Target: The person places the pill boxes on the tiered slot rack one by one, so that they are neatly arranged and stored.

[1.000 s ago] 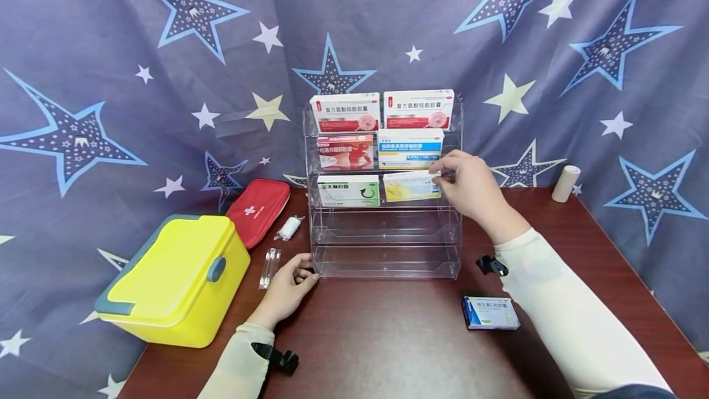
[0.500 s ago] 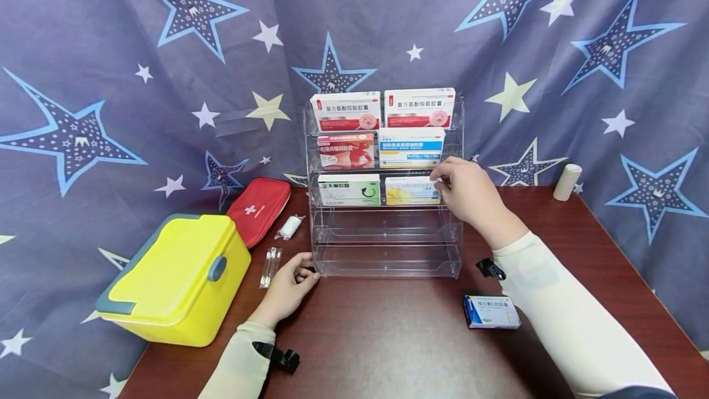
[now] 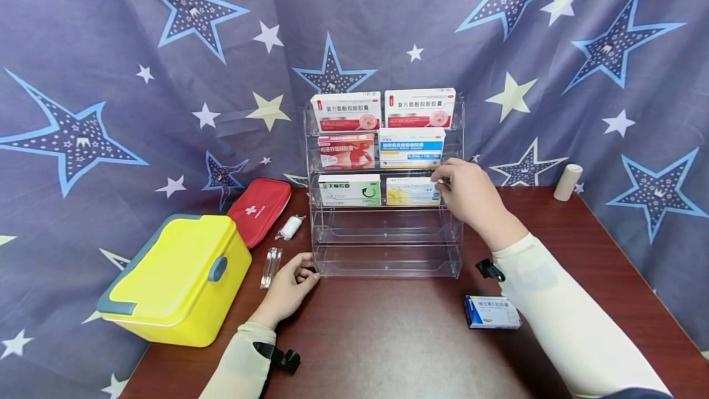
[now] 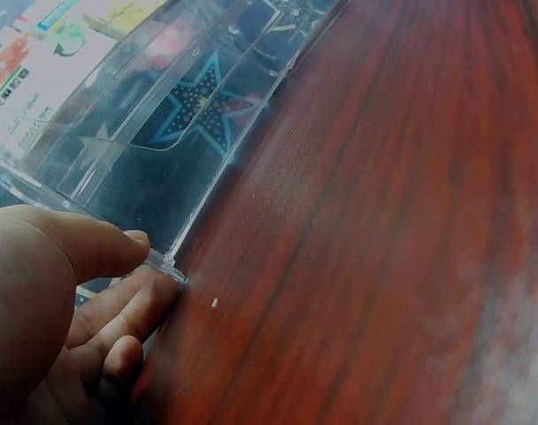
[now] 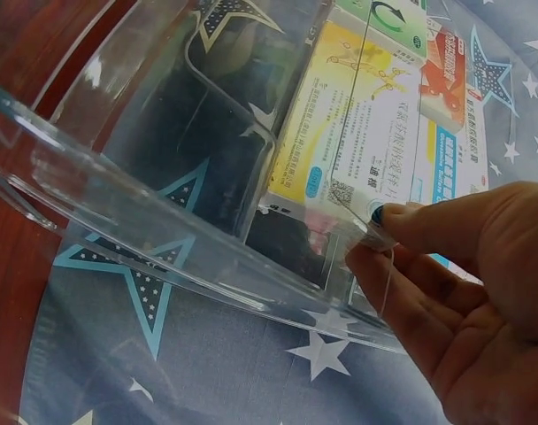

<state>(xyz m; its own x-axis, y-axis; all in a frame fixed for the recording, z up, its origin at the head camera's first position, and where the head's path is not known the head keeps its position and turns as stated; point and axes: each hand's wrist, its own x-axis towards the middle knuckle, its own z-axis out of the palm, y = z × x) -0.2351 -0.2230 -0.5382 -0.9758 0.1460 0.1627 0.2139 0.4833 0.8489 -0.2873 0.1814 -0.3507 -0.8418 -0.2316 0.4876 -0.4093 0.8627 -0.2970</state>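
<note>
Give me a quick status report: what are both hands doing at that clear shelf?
Right hand pinches the yellow box on the third tier of the clear rack. Left hand braces the rack's bottom left corner. Nothing in the way.

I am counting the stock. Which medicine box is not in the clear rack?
The blue-and-white box lying flat on the table, right of the rack; the other six stand upright on its shelves.

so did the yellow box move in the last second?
Yes. The yellow box dropped and levelled into the rack's third shelf beside the green box.
</note>
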